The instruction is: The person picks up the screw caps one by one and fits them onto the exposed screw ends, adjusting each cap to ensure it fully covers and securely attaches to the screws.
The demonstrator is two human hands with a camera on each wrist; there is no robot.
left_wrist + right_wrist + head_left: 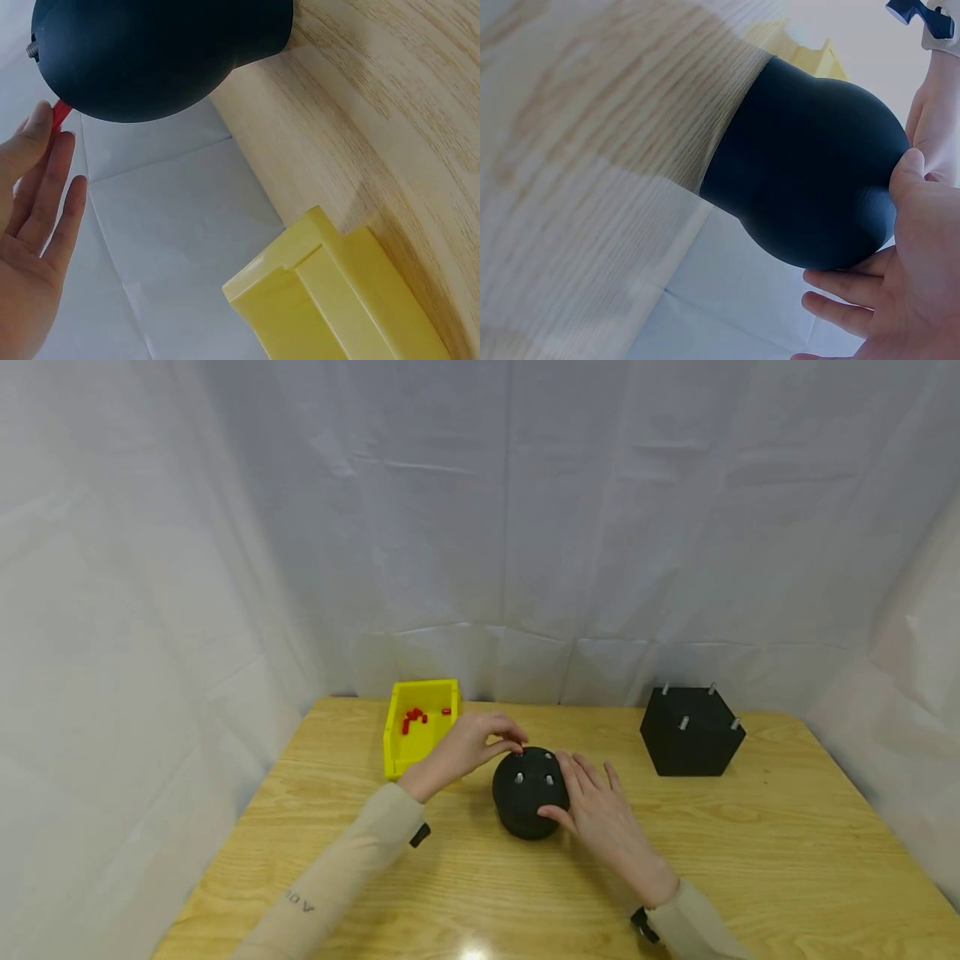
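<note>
Fitting a red cap (pixel 60 114) onto a stud at the top rear of the black dome (pixel 529 792): the left hand (pixel 465 747) is pinching the cap between fingertips, touching the dome's upper edge. The right hand (pixel 600 810) is steadying the dome from its right side, fingers nearly straight, thumb pressing the front. The dome is sitting mid-table (pixel 750 860), just right of the yellow bin (pixel 420 727). Progress, by judgement: early. Two bare silver studs are showing on the dome's top; the black cube (pixel 692 730), well apart to the right, is showing four uncapped studs. Several red caps are remaining in the bin. Whether the held cap is already seating is unclear; fingers are hiding it.
</note>
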